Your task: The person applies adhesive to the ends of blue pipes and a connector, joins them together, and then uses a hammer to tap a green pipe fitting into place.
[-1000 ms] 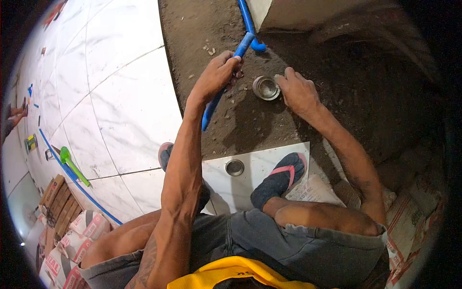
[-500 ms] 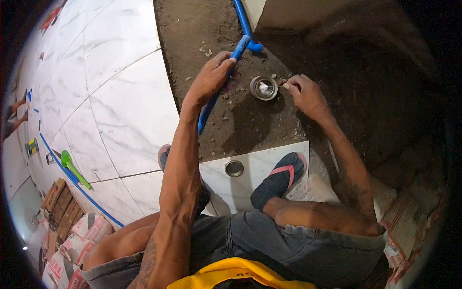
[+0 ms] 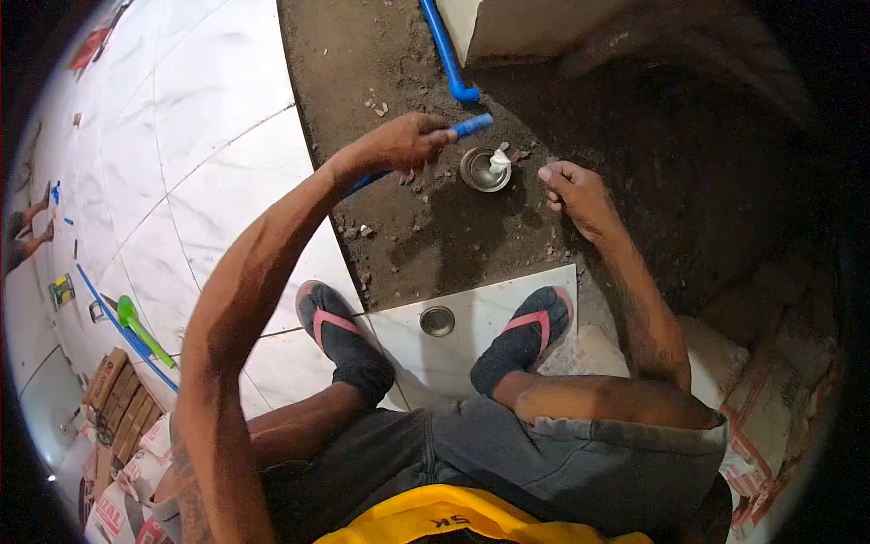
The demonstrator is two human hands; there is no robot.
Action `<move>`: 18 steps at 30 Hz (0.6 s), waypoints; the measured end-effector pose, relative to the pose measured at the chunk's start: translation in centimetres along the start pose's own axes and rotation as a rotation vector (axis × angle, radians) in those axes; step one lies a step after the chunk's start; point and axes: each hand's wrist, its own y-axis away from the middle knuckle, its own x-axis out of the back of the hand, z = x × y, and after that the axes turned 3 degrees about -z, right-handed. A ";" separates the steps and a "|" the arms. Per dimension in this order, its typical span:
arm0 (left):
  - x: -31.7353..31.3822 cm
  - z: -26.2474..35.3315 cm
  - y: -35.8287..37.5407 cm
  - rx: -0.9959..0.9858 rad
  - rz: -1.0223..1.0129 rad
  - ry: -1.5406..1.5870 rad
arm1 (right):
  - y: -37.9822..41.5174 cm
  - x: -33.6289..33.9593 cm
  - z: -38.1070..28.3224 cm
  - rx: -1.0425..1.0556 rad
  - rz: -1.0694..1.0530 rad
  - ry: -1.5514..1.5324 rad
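Note:
My left hand [image 3: 408,143] is closed around a blue pipe [image 3: 472,125], its end pointing right, above an open round tin [image 3: 477,178] on the dirt. Fingers pinched, my right hand [image 3: 582,198] is just right of the tin. The white tip of a dauber [image 3: 499,161] shows at the tin's right rim. Its thin handle, running toward my right fingertips, is hardly visible now. The tin's round metal lid [image 3: 437,320] lies on the white tile between my feet.
Another blue pipe with an elbow [image 3: 465,93] lies on the dirt ahead. White tiles [image 3: 231,163] cover the floor at left, with a green tool [image 3: 136,322] and a long blue pipe [image 3: 113,317]. Sacks [image 3: 589,354] lie at right. Another person's hands [image 3: 41,227] show far left.
The blue pipe in my left hand has swung from steeply upright to nearly level, its end now near the tin. The dauber's white tip has risen to the tin's rim.

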 end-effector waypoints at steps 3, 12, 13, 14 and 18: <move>-0.8 0.2 1.0 -0.064 -0.074 -0.074 | 0.3 0.1 0.3 0.049 -0.013 -0.118; -2.9 0.9 2.9 -0.115 0.001 -0.021 | 1.3 0.1 -0.2 0.153 0.045 -0.247; -3.0 0.8 2.9 -0.114 -0.001 -0.017 | 1.3 0.2 -0.3 0.152 0.057 -0.249; -3.0 0.8 2.9 -0.113 0.000 -0.015 | 1.2 0.2 -0.4 0.161 0.050 -0.251; -2.8 0.7 2.9 -0.107 -0.018 -0.023 | 0.8 0.0 -0.8 0.191 0.037 -0.243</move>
